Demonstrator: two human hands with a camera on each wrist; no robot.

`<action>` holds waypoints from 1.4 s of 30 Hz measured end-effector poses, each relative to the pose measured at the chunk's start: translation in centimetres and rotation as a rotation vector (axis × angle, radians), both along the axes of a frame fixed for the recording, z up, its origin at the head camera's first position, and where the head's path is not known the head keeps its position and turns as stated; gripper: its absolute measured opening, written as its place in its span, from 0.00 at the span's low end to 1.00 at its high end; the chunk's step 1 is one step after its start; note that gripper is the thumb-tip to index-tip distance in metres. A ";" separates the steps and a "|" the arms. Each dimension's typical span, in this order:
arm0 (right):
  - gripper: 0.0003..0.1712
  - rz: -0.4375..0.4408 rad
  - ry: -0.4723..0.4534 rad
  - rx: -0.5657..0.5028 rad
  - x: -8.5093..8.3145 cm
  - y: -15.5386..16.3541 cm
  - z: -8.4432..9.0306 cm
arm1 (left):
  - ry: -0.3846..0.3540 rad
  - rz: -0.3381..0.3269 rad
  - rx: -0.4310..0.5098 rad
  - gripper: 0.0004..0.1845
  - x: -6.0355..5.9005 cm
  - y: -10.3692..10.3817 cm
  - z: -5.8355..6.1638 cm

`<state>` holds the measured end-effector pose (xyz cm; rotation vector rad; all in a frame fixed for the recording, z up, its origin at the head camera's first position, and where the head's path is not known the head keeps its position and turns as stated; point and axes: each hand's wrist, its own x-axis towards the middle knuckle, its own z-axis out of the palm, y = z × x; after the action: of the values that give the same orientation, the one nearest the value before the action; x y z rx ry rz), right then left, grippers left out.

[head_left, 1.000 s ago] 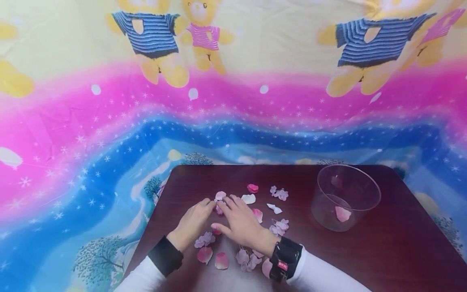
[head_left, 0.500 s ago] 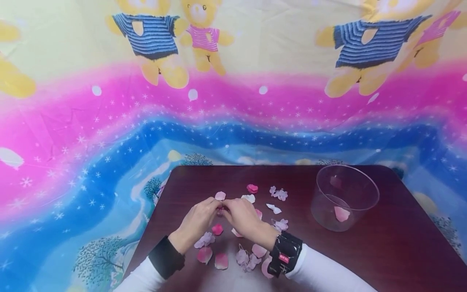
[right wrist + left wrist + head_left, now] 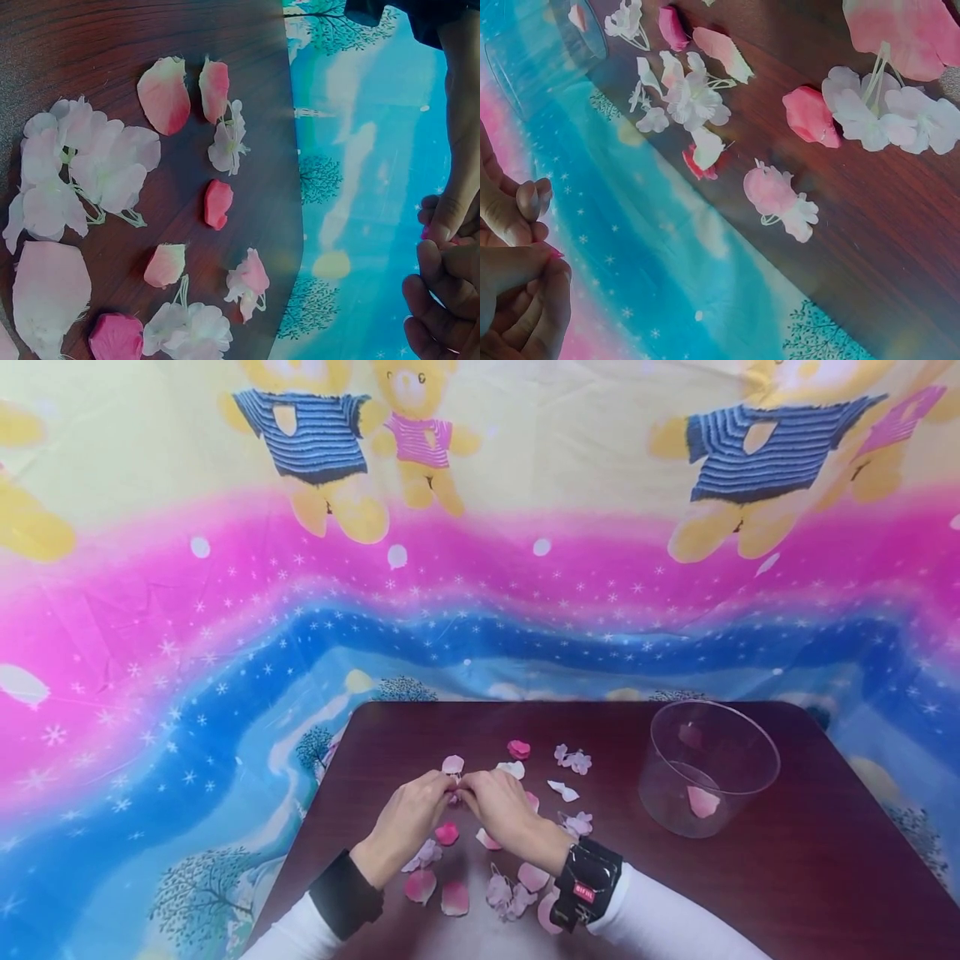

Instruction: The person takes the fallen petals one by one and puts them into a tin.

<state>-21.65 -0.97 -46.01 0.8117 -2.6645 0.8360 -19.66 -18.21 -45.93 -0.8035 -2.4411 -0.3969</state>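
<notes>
In the head view, my left hand (image 3: 411,810) and right hand (image 3: 501,806) meet fingertip to fingertip just above the table. The left thumb and forefinger pinch a small bright pink petal (image 3: 556,254), of which only an edge shows in the left wrist view. Right-hand fingers (image 3: 431,262) are curled close against it, hiding most of it. Right beside the hands are a pale pink petal (image 3: 452,764), a white petal (image 3: 512,769) and a deep pink petal (image 3: 447,834). Below them lie pale blossoms (image 3: 510,896) and pink petals (image 3: 454,897).
A clear round tub (image 3: 708,768) stands at the right of the dark wooden table (image 3: 825,877), with a pink petal (image 3: 703,802) in it. Further blossoms (image 3: 573,759) and a deep pink petal (image 3: 518,749) lie towards the back. A printed cloth (image 3: 480,568) hangs behind the table.
A second ago both hands were spread with straighter fingers over the blossom. Since then the fingers have curled in and the fingertips have come together, uncovering the deep pink petal below.
</notes>
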 end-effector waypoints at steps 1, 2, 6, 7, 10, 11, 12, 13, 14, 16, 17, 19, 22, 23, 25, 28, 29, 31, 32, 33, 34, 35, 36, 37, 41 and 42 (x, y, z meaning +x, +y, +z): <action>0.07 0.002 -0.001 0.001 0.0 0.0 0.0 | 0.012 0.004 -0.005 0.08 0.0 0.0 0.0; 0.07 0.003 0.001 0.002 0.0 0.0 0.0 | 0.027 0.008 -0.011 0.08 0.0 -0.1 0.0; 0.07 -0.001 0.012 -0.001 0.0 0.1 -0.1 | 0.100 0.023 -0.041 0.14 -0.2 -0.3 -0.2; 0.07 -0.004 0.017 0.001 -0.1 0.1 -0.2 | 0.109 0.030 -0.050 0.16 -0.3 -0.4 -0.3; 0.09 -0.019 0.031 0.028 -0.2 0.2 -0.5 | 0.081 0.067 -0.082 0.24 -0.4 -0.8 -0.7; 0.09 -0.026 0.033 0.040 -0.3 0.3 -0.7 | 0.052 0.088 -0.099 0.26 -0.4 -1.0 -0.9; 0.10 -0.030 0.031 0.053 -0.3 0.4 -0.9 | 0.013 0.108 -0.117 0.30 -0.3 -1.2 -1.0; 0.10 -0.035 0.030 0.065 -0.4 0.4 -1.0 | -0.027 0.130 -0.138 0.33 -0.3 -1.4 -1.1; 0.10 -0.036 0.030 0.073 -0.5 0.5 -1.3 | -0.071 0.149 -0.160 0.37 -0.3 -1.6 -1.3; 0.10 -0.041 0.025 0.087 -0.5 0.6 -1.6 | -0.167 0.184 -0.212 0.44 -0.2 -2.0 -1.6; 0.10 -0.043 0.021 0.091 -0.5 0.7 -1.7 | -0.208 0.195 -0.237 0.46 -0.1 -2.1 -1.7; 0.09 -0.040 0.017 0.096 -0.5 0.8 -1.9 | -0.269 0.206 -0.277 0.50 0.0 -2.5 -2.1; 0.08 -0.038 0.030 0.111 -0.4 1.0 -2.4 | -0.319 0.201 -0.295 0.51 0.4 -2.8 -2.6; 0.07 -0.036 0.037 0.118 -0.4 1.1 -2.5 | -0.322 0.198 -0.293 0.51 0.5 -2.8 -2.7; 0.07 -0.038 0.049 0.135 -0.4 1.3 -2.8 | -0.322 0.190 -0.284 0.50 0.6 -2.9 -2.8; 0.08 -0.041 0.057 0.146 -0.4 1.6 -3.1 | -0.304 0.182 -0.283 0.50 0.5 -2.8 -2.8; 0.08 -0.044 0.054 0.147 -0.4 1.8 -3.1 | -0.290 0.176 -0.280 0.49 0.5 -2.7 -2.8; 0.08 -0.056 0.058 0.142 -0.5 2.3 -3.2 | -0.272 0.161 -0.282 0.48 0.3 -2.4 -2.7; 0.07 -0.062 0.062 0.138 -0.6 2.5 -3.2 | -0.261 0.150 -0.282 0.48 0.2 -2.2 -2.6; 0.07 -0.071 0.062 0.135 -0.6 2.8 -3.3 | -0.253 0.139 -0.283 0.47 0.1 -2.0 -2.5; 0.07 -0.080 0.063 0.133 -0.7 3.1 -3.4 | -0.251 0.128 -0.284 0.46 -0.1 -1.7 -2.4; 0.07 -0.092 0.063 0.129 -0.8 3.5 -3.5 | -0.249 0.119 -0.289 0.46 -0.2 -1.4 -2.3; 0.06 -0.105 0.064 0.127 -0.9 3.8 -3.6 | -0.252 0.113 -0.300 0.46 -0.4 -1.2 -2.2; 0.06 -0.115 0.061 0.123 -0.9 4.2 -3.7 | -0.253 0.109 -0.314 0.46 -0.5 -0.9 -2.0; 0.08 -0.160 0.073 0.146 -1.0 5.7 -4.0 | -0.236 0.087 -0.364 0.45 -1.0 0.3 -1.7; 0.08 -0.171 0.083 0.157 -1.0 6.1 -4.0 | -0.225 0.078 -0.371 0.45 -1.0 0.6 -1.6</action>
<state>-22.61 5.13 -50.05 0.6258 -2.7042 0.5458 -20.70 -17.65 -47.57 -0.8468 -2.7939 0.0008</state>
